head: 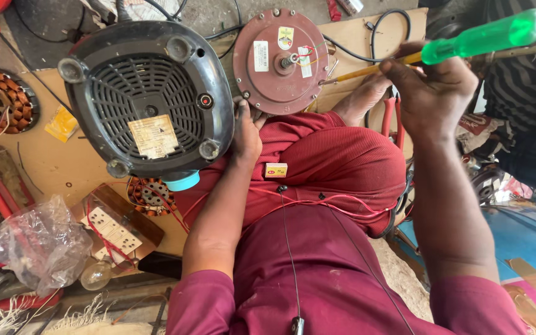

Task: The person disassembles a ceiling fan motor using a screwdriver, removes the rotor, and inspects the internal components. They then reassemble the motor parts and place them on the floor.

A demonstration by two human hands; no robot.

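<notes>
A dark grey appliance base (150, 99) lies bottom-up against my knee, showing its round vent grille, rubber feet and a paper label. My left hand (246, 133) rests on its right edge and steadies it. My right hand (432, 87) is raised and grips a screwdriver with a translucent green handle (488, 37) and a yellow shaft pointing left toward a maroon round motor cover (280, 59). My legs in maroon cloth (336, 167) fill the middle, with thin red wires across them.
Copper-wound stators lie at the far left (1, 102) and under the base (150, 193). A crumpled plastic bag (38, 245), a white socket board (113, 231) and a glass bulb (96, 274) sit at lower left. Black cables run behind the cover.
</notes>
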